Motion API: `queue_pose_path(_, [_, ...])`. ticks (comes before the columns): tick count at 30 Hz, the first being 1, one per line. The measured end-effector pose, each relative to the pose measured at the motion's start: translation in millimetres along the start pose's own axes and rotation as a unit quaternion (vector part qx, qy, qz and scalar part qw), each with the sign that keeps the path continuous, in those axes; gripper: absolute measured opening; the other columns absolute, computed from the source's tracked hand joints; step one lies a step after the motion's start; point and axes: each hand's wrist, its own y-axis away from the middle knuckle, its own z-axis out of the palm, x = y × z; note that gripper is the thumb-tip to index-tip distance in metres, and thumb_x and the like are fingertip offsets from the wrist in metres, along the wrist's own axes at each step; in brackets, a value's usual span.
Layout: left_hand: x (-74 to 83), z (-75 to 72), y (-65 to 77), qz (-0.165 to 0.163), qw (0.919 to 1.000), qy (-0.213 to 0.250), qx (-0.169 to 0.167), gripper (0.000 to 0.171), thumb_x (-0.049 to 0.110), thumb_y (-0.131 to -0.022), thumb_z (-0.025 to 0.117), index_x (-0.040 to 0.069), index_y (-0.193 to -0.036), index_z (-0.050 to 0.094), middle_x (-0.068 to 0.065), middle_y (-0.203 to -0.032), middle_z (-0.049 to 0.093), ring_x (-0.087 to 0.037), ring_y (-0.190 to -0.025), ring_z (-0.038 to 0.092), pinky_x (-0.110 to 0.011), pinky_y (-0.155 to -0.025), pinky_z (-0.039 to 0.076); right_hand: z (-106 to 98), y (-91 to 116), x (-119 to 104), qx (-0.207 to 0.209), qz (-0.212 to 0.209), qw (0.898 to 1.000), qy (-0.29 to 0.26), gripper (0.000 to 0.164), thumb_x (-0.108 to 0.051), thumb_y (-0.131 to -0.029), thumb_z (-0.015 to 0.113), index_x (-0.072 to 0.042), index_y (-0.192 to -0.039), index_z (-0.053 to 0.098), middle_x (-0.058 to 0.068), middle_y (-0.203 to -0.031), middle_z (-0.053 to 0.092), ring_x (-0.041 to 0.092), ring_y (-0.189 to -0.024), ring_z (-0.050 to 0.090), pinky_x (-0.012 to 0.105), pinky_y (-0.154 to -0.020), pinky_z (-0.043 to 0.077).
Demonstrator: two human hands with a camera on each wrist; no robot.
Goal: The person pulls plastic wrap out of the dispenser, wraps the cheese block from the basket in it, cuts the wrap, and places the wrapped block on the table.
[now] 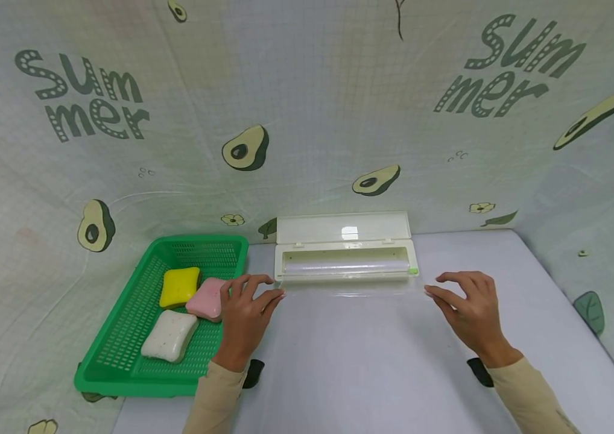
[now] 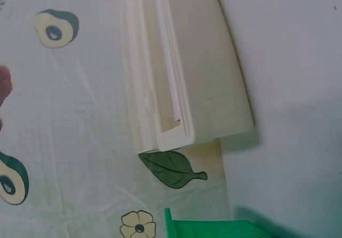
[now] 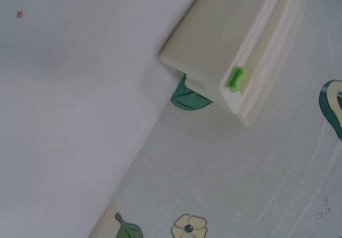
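Note:
A white plastic wrap dispenser (image 1: 346,279) stands at the back of the table with its lid (image 1: 342,228) raised. Inside lies a roll of clear cling film (image 1: 346,266), and a thin stretch of the film (image 1: 353,295) comes out over the front edge. My left hand (image 1: 246,316) pinches the left corner of this film between thumb and fingers. At the opposite corner my right hand (image 1: 470,310) pinches it too, so the film spans the gap between both hands. A green slider (image 3: 235,79) sits at the dispenser's right end. The left wrist view barely catches fingertips (image 2: 4,83).
To the left stands a green plastic basket (image 1: 114,313) holding a yellow soap bar (image 1: 180,287), a pink one (image 1: 207,299) and a white one (image 1: 170,336). My left hand overlaps its right side. A printed cloth (image 1: 307,108) hangs behind the white table (image 1: 350,367).

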Motion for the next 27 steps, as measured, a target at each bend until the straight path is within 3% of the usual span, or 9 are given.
queue_pose_path(18, [0.6,-8.7,-1.0,0.012,0.9999,0.002,0.007,0.015,0.019,-0.078,0.091,0.011,-0.090,0.086,-0.009,-0.102,0.071,-0.035,-0.103,0.059,-0.051,-0.089,0.038,-6.6,-5.5,-2.7,0.011,-0.005,1.000,0.000,0.053,-0.036,-0.112,0.054,0.000,-0.085,0.083,0.022,-0.091,0.069,0.044,-0.085,0.057,0.056,-0.078,0.034])
queue_pose_path(22, [0.6,-10.8,-1.1,0.016,0.9998,0.003,0.010,0.013,0.023,-0.087,0.086,0.010,-0.091,0.086,-0.009,-0.102,0.071,-0.035,-0.103,0.059,-0.051,-0.089,0.038,-8.5,-6.8,-3.8,0.016,-0.008,1.000,0.001,0.053,-0.036,-0.112,0.055,0.000,-0.084,0.083,0.022,-0.090,0.069,0.044,-0.084,0.057,0.055,-0.078,0.034])
queue_pose_path(27, [0.3,-11.5,-1.6,0.025,0.9992,0.010,0.029,0.040,0.036,-0.108,0.061,0.010,-0.090,0.086,-0.009,-0.100,0.070,-0.036,-0.100,0.059,-0.051,-0.087,0.036,-11.0,-8.0,-6.2,0.027,-0.012,1.000,0.004,0.054,-0.037,-0.111,0.055,-0.001,-0.082,0.082,0.021,-0.088,0.069,0.043,-0.083,0.056,0.054,-0.077,0.034])
